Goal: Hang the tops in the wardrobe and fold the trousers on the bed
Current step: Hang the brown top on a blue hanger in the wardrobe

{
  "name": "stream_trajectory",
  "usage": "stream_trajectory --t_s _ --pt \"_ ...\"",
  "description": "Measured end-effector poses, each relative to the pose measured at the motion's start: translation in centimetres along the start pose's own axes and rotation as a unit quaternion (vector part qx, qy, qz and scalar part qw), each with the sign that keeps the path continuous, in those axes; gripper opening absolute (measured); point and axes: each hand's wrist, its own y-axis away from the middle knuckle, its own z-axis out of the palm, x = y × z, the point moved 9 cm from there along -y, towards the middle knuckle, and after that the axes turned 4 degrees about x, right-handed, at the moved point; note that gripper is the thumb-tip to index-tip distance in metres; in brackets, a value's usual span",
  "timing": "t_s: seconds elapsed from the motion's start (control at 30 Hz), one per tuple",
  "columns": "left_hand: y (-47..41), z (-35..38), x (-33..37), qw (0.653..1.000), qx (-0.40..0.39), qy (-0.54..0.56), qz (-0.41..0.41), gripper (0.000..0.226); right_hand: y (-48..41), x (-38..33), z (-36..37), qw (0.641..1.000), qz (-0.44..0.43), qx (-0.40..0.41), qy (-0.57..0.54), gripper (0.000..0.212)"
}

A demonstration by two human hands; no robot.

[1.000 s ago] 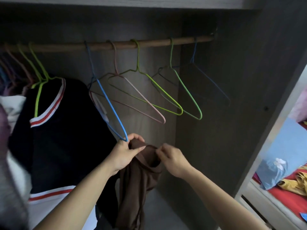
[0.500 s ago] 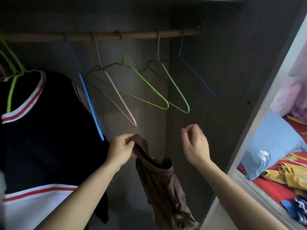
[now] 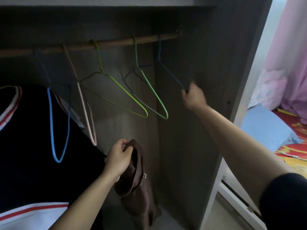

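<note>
Left hand (image 3: 118,157): nearest the camera, it pinches the brown top (image 3: 137,188) by one bunched edge near its top. The grip is narrow, and if it loosens the garment drops to the wardrobe floor.
Brown top: it hangs crumpled below the fist, low in the wardrobe, with a small metal slider showing on a strap. The neck opening is not spread, so a hanger arm could go through the wrong gap or catch the strap.
Black top (image 3: 29,138): already hung at the left, just beside the left forearm. A wide elbow swing would likely drag it along or tip its hanger.
Loose hangers: the light blue hanger (image 3: 50,123), pink hanger (image 3: 83,110), yellow-green hanger (image 3: 127,93) and green hanger (image 3: 152,89) crowd together, with some wires crossing. They may tangle if knocked.
Right hand (image 3: 193,97): reaching up, blurred, its fingers seem curled round the lower end of the dark blue hanger (image 3: 171,74).
Dark blue hanger: last on the rail (image 3: 116,42), close to the side panel (image 3: 199,138). Pulling it sideways rather than lifting the hook could jam it, scrape the panel or snag the green one.
Bed (image 3: 297,138): furthest, at the right, with a blue pillow (image 3: 265,128). No trousers can be made out there.
</note>
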Motion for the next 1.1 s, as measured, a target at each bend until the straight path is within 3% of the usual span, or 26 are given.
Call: stream_trajectory --t_s 0.1,0.27,0.47,0.63,0.77,0.87,1.1 --pt "0.2 -0.6 -0.1 1.000 0.007 0.021 0.000 0.010 -0.5 -1.9 0.2 0.998 -0.039 -0.001 -0.048 0.034" --pt "0.3 -2.1 -0.4 0.999 0.033 0.023 -0.005 0.010 0.6 -3.1 -1.4 0.987 -0.028 0.115 -0.106 0.028" --pt "0.4 -3.4 -1.5 0.999 0.040 -0.004 -0.017 0.010 8.4 1.9 0.4 0.967 0.002 0.133 -0.218 0.016" --pt "0.8 -3.5 -2.4 0.999 0.039 -0.004 -0.024 0.010 18.7 6.9 2.5 0.966 0.015 0.135 -0.221 0.006" --pt "1.0 -3.0 -3.1 0.999 0.015 0.010 -0.030 0.007 25.3 8.7 2.9 0.964 0.026 0.131 -0.230 0.013" --pt "1.0 -2.7 -3.3 1.000 -0.005 0.005 -0.027 0.009 26.9 8.7 3.0 0.968 0.033 0.103 -0.228 0.024" --pt "1.9 -1.1 -4.7 0.998 -0.060 0.014 -0.025 0.007 30.4 7.3 0.2 0.966 0.050 0.156 -0.200 0.009"
